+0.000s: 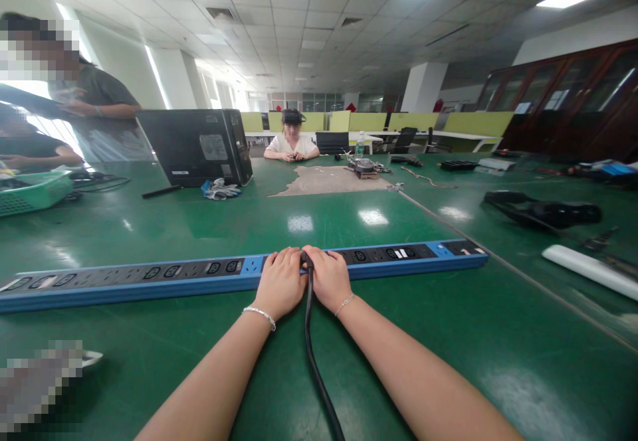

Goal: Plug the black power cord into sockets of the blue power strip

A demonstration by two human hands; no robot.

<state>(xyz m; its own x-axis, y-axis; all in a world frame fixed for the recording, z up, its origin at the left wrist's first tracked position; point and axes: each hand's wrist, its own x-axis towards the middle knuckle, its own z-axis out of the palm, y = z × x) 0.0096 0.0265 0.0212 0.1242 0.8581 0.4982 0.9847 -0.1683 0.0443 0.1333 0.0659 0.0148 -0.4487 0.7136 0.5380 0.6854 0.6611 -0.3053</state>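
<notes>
A long blue and black power strip (189, 286) lies across the green table in front of me, with rows of sockets along its top. My left hand (282, 283) is closed over the middle of the strip. Beside it, my right hand (329, 280) grips the black plug (308, 260) at the end of a thick black cable (310, 335). The plug is against the strip between my hands; my fingers hide whether it sits in a socket. From there the cable runs down toward me between my forearms.
A black computer case (194, 147) stands at the back left, with gloves (220, 189) by it. A green basket (34, 193) is at far left. On the right lie a black device (543, 212) and a white bar (593, 271). Another person (292, 142) sits across the table.
</notes>
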